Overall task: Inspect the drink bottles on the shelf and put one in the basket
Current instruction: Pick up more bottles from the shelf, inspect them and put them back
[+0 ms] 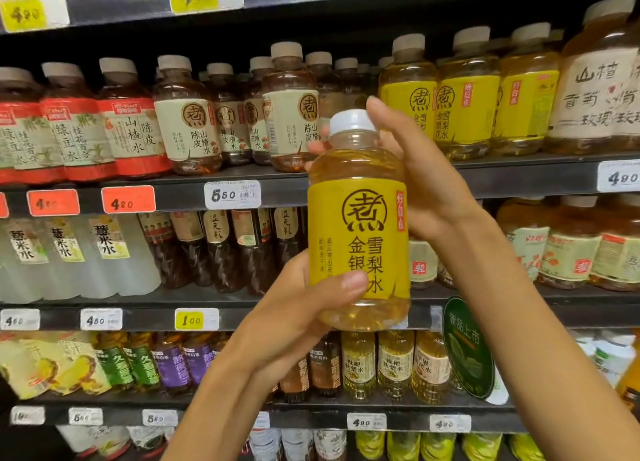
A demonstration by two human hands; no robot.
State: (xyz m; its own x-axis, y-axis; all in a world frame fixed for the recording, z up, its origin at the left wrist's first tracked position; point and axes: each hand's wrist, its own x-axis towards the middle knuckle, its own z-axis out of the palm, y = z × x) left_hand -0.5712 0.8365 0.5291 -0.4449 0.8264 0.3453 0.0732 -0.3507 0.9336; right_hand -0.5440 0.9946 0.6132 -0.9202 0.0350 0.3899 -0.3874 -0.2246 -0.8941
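A yellow-labelled drink bottle [358, 225] with a white cap and pale golden liquid is held upright in front of the shelves, label facing me. My left hand [294, 316] grips its lower part from the left, thumb across the label's bottom edge. My right hand [412, 180] grips its upper part from behind and the right, fingers wrapped round the shoulder near the cap. More bottles of the same kind [460, 96] stand on the shelf behind, upper right. No basket is in view.
Four shelf levels [519, 176] full of bottled drinks fill the view, with price tags along their front edges. Brown tea bottles [188, 117] stand upper middle, red-labelled ones [69, 128] upper left. A green round sign [467, 346] hangs at lower right.
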